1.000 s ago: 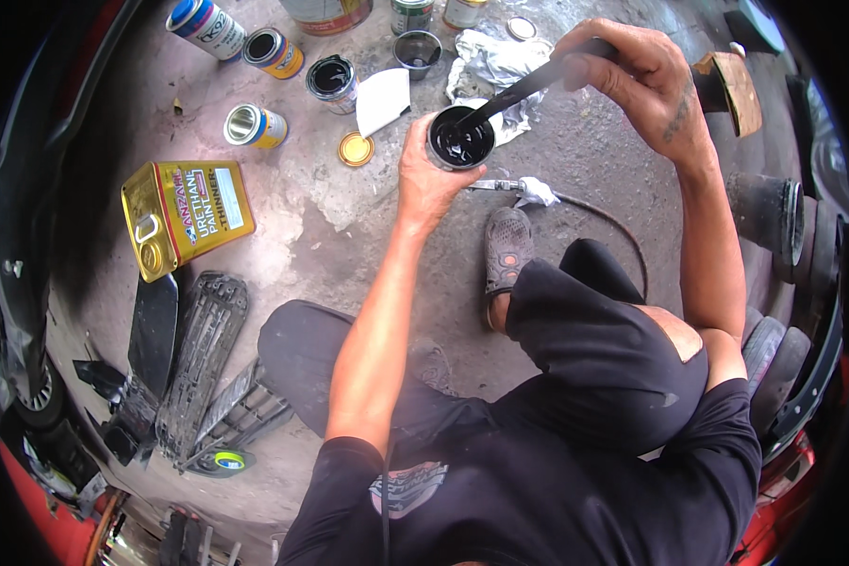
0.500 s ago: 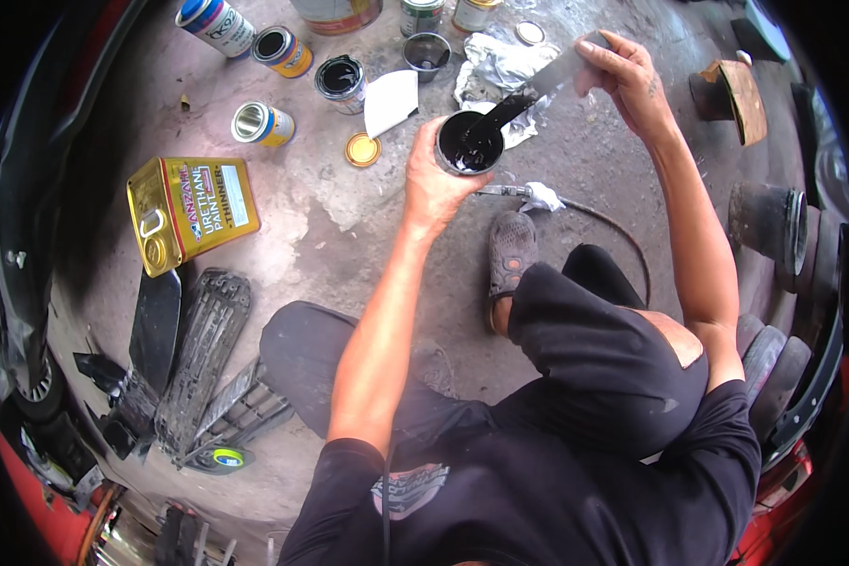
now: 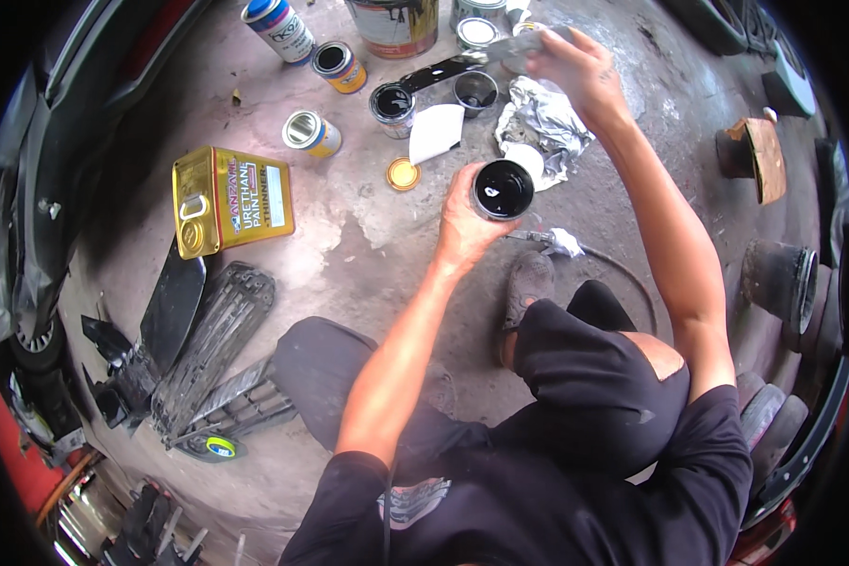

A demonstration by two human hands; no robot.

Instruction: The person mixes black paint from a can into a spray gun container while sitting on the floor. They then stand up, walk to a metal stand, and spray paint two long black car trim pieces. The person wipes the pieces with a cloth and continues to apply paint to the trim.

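Black coats the long flat stick I see clamped in the right hand, slanting leftward to an open metal tin; the left hand, closer in, clasps a round cup of black liquid.

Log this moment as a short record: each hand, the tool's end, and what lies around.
Left hand: holds a cup with black liquid inside
Right hand: grips a long flat stick, blurred near the fingers
Stick end: coated black, at the rim of an open tin; contact unclear
Lid: round gold lid, lying flat
Cloth: crumpled rag, pale, beyond the cup
Picture left: gold rectangular can
Surface: stained floor
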